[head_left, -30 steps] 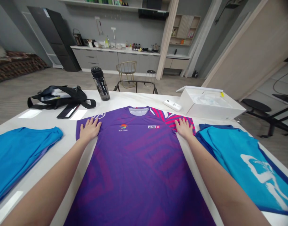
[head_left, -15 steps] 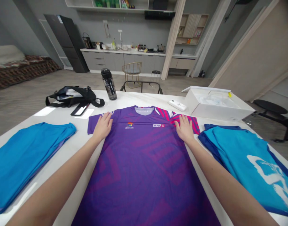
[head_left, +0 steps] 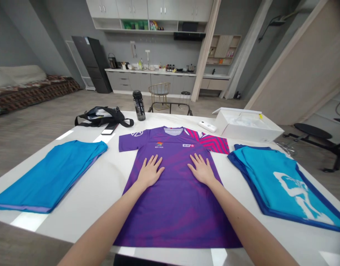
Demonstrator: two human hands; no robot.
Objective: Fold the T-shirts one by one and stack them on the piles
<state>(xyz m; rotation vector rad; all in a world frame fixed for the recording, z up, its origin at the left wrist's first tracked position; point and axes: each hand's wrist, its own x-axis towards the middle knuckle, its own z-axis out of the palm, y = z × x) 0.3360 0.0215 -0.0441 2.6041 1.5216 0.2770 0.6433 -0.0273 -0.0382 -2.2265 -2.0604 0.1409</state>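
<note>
We rest our left hand (head_left: 150, 173) and our right hand (head_left: 202, 171) flat, palms down, on the chest of a short-sleeved purple sports jersey (head_left: 175, 214), which lies spread out in the middle of a white desk (head_left: 83, 218). Our left fingers (head_left: 152, 162) and right fingers (head_left: 197, 159) are open and fanned, pressing on the cloth and gripping nothing.

The jersey's long axis runs straight out from us, near to far. Its collar (head_left: 174, 130) lies beyond the fingertips at the far end, and its hem lies toward us, close to the desk's near edge. The hands sit on either side of the centre line, about equally near it, so neither arm is clearly closer. The purple left sleeve (head_left: 128, 143) spreads out beyond the left hand, and the pink-chevroned right sleeve (head_left: 214, 145) beyond the right. The jersey looks flat and smooth, with no large folds.

A folded bright blue garment (head_left: 47, 177) lies to the left, and a folded blue shirt with a white print (head_left: 280, 188) lies to the right. Along the far side stand a black water bottle (head_left: 139, 105), a black bag (head_left: 103, 117) and an open white box (head_left: 249, 125).
</note>
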